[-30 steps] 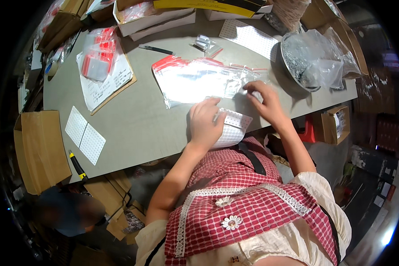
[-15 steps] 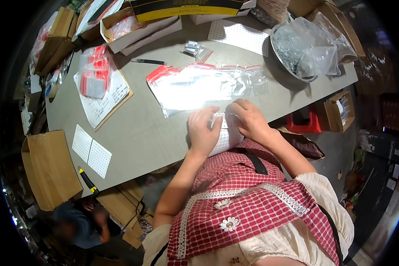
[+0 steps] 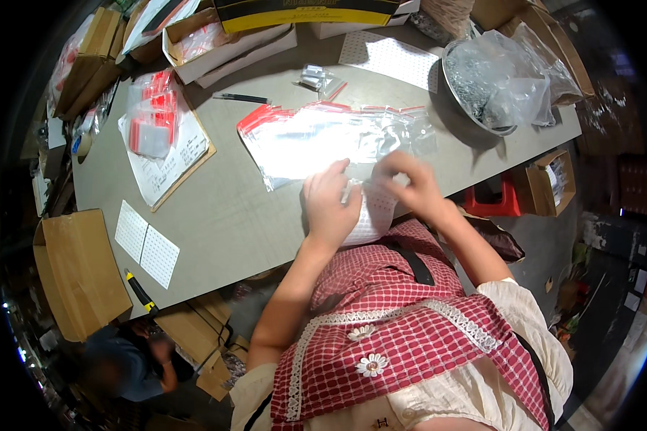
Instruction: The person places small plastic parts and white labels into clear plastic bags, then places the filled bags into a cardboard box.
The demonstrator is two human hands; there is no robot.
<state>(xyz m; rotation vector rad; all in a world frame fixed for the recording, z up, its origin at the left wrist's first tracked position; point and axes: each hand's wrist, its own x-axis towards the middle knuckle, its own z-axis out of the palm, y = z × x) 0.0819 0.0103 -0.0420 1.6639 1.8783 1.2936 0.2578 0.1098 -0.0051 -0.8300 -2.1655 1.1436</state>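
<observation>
At the table's front edge a white sheet of small printed stickers (image 3: 372, 218) curves down toward my apron. My left hand (image 3: 329, 204) grips the left side of this sticker sheet, thumb on top. Just above its right side is my right hand (image 3: 411, 185), slightly blurred, with thumb and forefinger pinched together; whatever lies between them is too small to make out. Beyond both hands, clear zip bags (image 3: 323, 140) with red top edges lie overlapped in a fanned row, bright with glare.
Metal bowl (image 3: 507, 131) with small metal parts and plastic bags, far right. Clipboard (image 3: 167, 172) with red-edged bags, left. Cut sticker sheets (image 3: 161, 257), a yellow-black utility knife (image 3: 142, 293) and a cardboard box (image 3: 83, 276) sit near left. Pen (image 3: 241, 98) farther back. Another person (image 3: 133, 366) sits lower left.
My right hand has lifted slightly up and to the right, away from the sheet. My left hand has shifted a little, still gripping the sheet. The bags have not moved.
</observation>
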